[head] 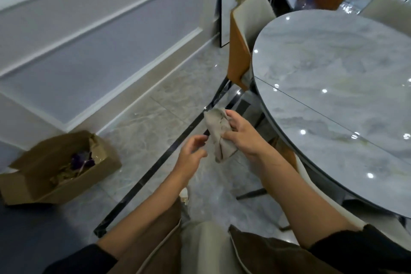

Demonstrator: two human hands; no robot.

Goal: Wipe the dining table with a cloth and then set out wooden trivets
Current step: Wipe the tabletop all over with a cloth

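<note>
My right grip (242,138) clutched the bunched cloth (219,133), long axis running away from me, above the floor (155,115); the table (333,69) lay just to its right, nearer that arm. My left grip (191,153) hovered open beside the cloth.

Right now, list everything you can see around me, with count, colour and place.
Crumpled beige cloth: one, beige, held left of the table, above the floor.
Round marble table: one, glossy grey, right side.
Orange-backed chair: one, orange and cream, at the table's far left edge.
Open cardboard box: one, brown, on the floor, left, by the wall.
Black-framed picture: one, leaning on the far wall.
Left hand: one, open, beside the cloth.
Right hand: one, fingers gripping the cloth.
</note>
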